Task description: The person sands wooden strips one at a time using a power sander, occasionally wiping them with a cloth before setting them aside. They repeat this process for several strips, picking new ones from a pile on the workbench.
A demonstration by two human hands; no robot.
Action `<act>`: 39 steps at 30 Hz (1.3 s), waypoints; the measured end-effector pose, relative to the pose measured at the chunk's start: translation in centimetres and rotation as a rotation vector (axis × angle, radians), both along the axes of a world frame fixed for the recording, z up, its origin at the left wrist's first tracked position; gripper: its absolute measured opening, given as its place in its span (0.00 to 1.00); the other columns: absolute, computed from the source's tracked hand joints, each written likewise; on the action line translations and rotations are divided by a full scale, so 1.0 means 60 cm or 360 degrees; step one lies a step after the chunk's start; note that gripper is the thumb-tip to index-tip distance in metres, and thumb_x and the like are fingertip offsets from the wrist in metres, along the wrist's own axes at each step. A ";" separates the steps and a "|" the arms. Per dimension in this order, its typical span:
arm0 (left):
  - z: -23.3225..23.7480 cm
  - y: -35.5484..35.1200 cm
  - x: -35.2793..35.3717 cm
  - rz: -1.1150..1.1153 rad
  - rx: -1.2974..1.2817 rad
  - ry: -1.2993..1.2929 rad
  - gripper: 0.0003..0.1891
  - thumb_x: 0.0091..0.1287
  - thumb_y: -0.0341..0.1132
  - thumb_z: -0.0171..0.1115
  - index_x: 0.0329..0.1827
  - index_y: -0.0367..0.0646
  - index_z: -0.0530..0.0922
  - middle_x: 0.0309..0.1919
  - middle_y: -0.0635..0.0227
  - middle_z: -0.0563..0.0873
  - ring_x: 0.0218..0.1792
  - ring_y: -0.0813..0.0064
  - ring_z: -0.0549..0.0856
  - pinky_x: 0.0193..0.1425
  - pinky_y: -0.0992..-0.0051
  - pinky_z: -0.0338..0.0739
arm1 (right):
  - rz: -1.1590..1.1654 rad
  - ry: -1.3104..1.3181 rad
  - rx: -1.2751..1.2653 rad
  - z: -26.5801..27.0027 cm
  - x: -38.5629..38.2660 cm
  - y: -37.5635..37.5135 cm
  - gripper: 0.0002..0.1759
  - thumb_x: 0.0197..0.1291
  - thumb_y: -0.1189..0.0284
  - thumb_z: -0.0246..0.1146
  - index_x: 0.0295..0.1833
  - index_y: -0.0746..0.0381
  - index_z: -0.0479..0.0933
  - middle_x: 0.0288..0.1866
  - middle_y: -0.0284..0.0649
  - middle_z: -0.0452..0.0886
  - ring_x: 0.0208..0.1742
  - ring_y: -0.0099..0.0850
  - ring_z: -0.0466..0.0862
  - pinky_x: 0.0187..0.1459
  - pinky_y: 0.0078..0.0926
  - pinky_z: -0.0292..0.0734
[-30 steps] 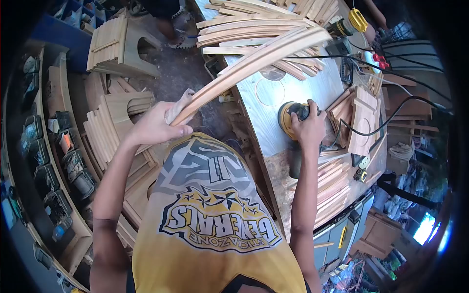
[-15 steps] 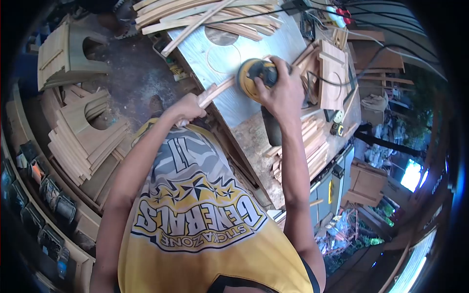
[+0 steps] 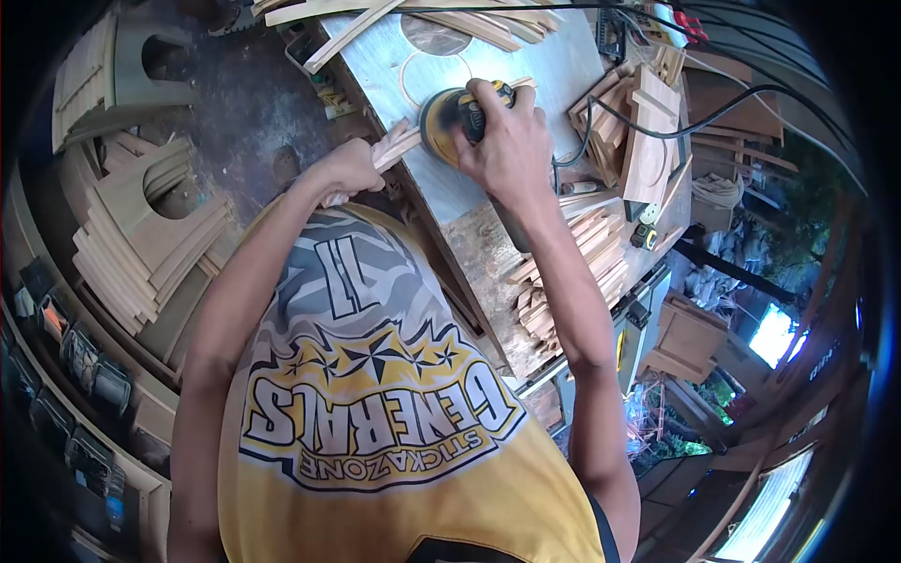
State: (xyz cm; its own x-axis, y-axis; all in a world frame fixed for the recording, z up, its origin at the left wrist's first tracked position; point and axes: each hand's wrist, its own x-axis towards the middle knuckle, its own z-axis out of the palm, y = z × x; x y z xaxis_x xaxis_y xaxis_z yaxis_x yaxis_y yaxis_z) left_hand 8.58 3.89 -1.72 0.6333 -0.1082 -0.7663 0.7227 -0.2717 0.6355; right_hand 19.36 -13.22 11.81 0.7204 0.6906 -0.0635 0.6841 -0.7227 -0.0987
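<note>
My left hand [image 3: 349, 169] is closed around the near end of a narrow wooden strip [image 3: 405, 143], close to my shirt at the table's edge. The strip reaches across the board, and its far end shows beyond the sander. My right hand [image 3: 514, 150] grips a yellow and black orbital sander [image 3: 439, 129] from above. The sander's round pad sits on the strip and hides its middle stretch. Under both lies a pale, light-blue board [image 3: 554, 61], marked with a drawn circle and a round cut-out.
Loose wooden strips [image 3: 479, 33] lie on the board's far end; more strips [image 3: 577, 267] are stacked at right. A wooden panel [image 3: 649, 141] leans beside them. A black cable [image 3: 723, 111] loops across the right side. Arched wooden pieces [image 3: 141, 220] stand on the left.
The sander and my right hand have moved left along the strip, nearer my left hand. My left hand still holds the strip's end. The whole view has shifted slightly.
</note>
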 end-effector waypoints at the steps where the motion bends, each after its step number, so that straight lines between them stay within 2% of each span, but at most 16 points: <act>1: 0.000 0.001 -0.002 0.0002 -0.0006 0.0001 0.12 0.53 0.27 0.69 0.34 0.24 0.78 0.17 0.61 0.79 0.14 0.70 0.79 0.16 0.66 0.71 | 0.0030 0.0008 0.0029 0.004 0.001 0.002 0.29 0.56 0.61 0.76 0.64 0.44 0.76 0.49 0.58 0.74 0.40 0.56 0.85 0.36 0.49 0.85; 5: 0.005 -0.001 -0.003 0.0049 -0.0023 -0.0023 0.12 0.53 0.26 0.69 0.33 0.24 0.78 0.17 0.60 0.79 0.14 0.70 0.79 0.16 0.66 0.70 | 0.0205 0.0072 -0.0082 0.013 -0.039 0.026 0.30 0.55 0.62 0.76 0.65 0.44 0.76 0.48 0.57 0.74 0.41 0.56 0.85 0.35 0.50 0.85; 9: -0.005 -0.001 -0.007 0.0063 -0.0002 -0.0057 0.11 0.53 0.26 0.69 0.32 0.25 0.78 0.17 0.61 0.79 0.13 0.70 0.79 0.16 0.66 0.70 | 0.0076 -0.0007 -0.0007 0.003 -0.008 0.011 0.28 0.56 0.63 0.75 0.63 0.44 0.77 0.48 0.58 0.75 0.42 0.57 0.84 0.34 0.49 0.85; 13: -0.006 -0.004 -0.007 0.0051 0.0004 -0.0027 0.10 0.53 0.26 0.68 0.31 0.26 0.77 0.16 0.62 0.78 0.13 0.71 0.79 0.17 0.67 0.71 | 0.0208 0.0013 -0.0043 0.009 -0.020 0.018 0.27 0.57 0.64 0.75 0.62 0.44 0.77 0.48 0.57 0.75 0.41 0.57 0.84 0.32 0.45 0.85; 14: -0.002 -0.005 -0.008 0.0096 -0.0008 -0.0025 0.10 0.54 0.26 0.68 0.31 0.26 0.77 0.16 0.62 0.78 0.13 0.71 0.79 0.17 0.67 0.71 | 0.0217 0.0113 -0.0046 0.016 -0.035 0.026 0.27 0.55 0.67 0.75 0.59 0.48 0.74 0.48 0.58 0.72 0.41 0.56 0.83 0.33 0.50 0.84; 19: -0.007 0.003 -0.004 0.0122 0.0042 -0.0037 0.10 0.54 0.27 0.68 0.30 0.27 0.77 0.16 0.63 0.78 0.14 0.71 0.79 0.17 0.67 0.72 | 0.0267 0.0127 0.0031 0.003 -0.028 0.008 0.28 0.52 0.68 0.75 0.59 0.49 0.74 0.47 0.57 0.72 0.41 0.56 0.82 0.35 0.50 0.81; 21: -0.008 0.008 0.000 0.0060 0.0130 -0.0058 0.15 0.55 0.30 0.73 0.34 0.21 0.81 0.19 0.55 0.83 0.17 0.65 0.85 0.22 0.64 0.78 | 0.0209 0.0005 0.0030 0.005 -0.016 0.005 0.28 0.52 0.68 0.75 0.59 0.49 0.74 0.47 0.57 0.72 0.42 0.56 0.82 0.35 0.50 0.82; 23: -0.015 0.008 -0.001 0.0074 0.0148 -0.0073 0.16 0.55 0.30 0.73 0.35 0.20 0.81 0.19 0.55 0.84 0.18 0.65 0.85 0.23 0.63 0.79 | 0.0229 -0.0016 0.0044 0.008 -0.019 0.005 0.28 0.52 0.67 0.76 0.58 0.50 0.74 0.46 0.57 0.71 0.40 0.56 0.82 0.33 0.50 0.82; 26: -0.031 0.008 -0.017 0.0099 0.0176 -0.0100 0.17 0.54 0.31 0.73 0.35 0.20 0.82 0.20 0.53 0.84 0.19 0.64 0.86 0.25 0.64 0.80 | 0.0192 0.0075 0.0030 0.000 -0.019 0.008 0.28 0.58 0.61 0.74 0.64 0.44 0.76 0.47 0.56 0.74 0.41 0.56 0.84 0.38 0.50 0.84; 28: -0.005 0.015 -0.040 0.0110 0.0219 -0.0110 0.18 0.52 0.31 0.74 0.36 0.20 0.82 0.22 0.52 0.85 0.20 0.65 0.87 0.26 0.65 0.81 | 0.0075 0.0022 0.0074 -0.013 0.019 0.009 0.28 0.59 0.59 0.74 0.65 0.44 0.76 0.48 0.57 0.75 0.43 0.57 0.84 0.39 0.51 0.84; 31: -0.027 0.045 -0.109 0.0189 0.0331 -0.0160 0.19 0.52 0.34 0.72 0.39 0.23 0.83 0.27 0.48 0.88 0.29 0.58 0.91 0.37 0.62 0.84 | -0.0170 -0.0111 0.0074 -0.024 0.095 -0.004 0.30 0.59 0.54 0.73 0.67 0.42 0.76 0.52 0.60 0.78 0.47 0.60 0.86 0.45 0.54 0.85; 33: -0.001 0.083 -0.164 0.0137 0.0575 -0.0198 0.19 0.53 0.35 0.71 0.44 0.29 0.85 0.33 0.47 0.90 0.37 0.55 0.92 0.47 0.61 0.84 | -0.0299 -0.0170 0.0069 -0.037 0.142 -0.014 0.31 0.61 0.54 0.72 0.70 0.41 0.75 0.55 0.59 0.78 0.51 0.60 0.86 0.50 0.54 0.85; 34: 0.027 0.102 -0.198 0.0136 0.0639 -0.0197 0.19 0.53 0.35 0.71 0.44 0.29 0.85 0.33 0.47 0.90 0.37 0.55 0.92 0.47 0.61 0.84 | -0.0333 -0.0224 -0.0017 -0.037 0.155 -0.016 0.32 0.61 0.54 0.72 0.71 0.42 0.74 0.55 0.59 0.79 0.51 0.59 0.86 0.51 0.53 0.85; 36: 0.086 0.148 -0.250 0.0433 0.0737 -0.0349 0.16 0.54 0.35 0.70 0.44 0.36 0.86 0.35 0.47 0.90 0.40 0.50 0.91 0.49 0.59 0.83 | -0.0478 -0.0074 0.0100 -0.053 0.193 -0.039 0.35 0.60 0.52 0.73 0.72 0.45 0.74 0.54 0.58 0.80 0.52 0.56 0.87 0.53 0.50 0.84; 39: 0.196 0.200 -0.249 0.0409 0.1094 -0.0472 0.12 0.55 0.34 0.70 0.40 0.38 0.84 0.33 0.47 0.88 0.39 0.45 0.89 0.46 0.57 0.82 | -0.0393 -0.0164 0.0218 -0.051 0.186 -0.036 0.36 0.60 0.49 0.74 0.72 0.46 0.75 0.56 0.58 0.77 0.57 0.56 0.82 0.56 0.49 0.80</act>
State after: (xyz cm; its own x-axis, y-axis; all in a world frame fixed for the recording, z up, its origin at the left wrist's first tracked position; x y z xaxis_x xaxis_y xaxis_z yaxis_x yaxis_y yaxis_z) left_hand -6.33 15.88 10.03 0.7625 0.5059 -0.4033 0.6427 -0.5209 0.5618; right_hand 30.51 -15.40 8.76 0.8655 0.4908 0.1000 0.5007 -0.8532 -0.1460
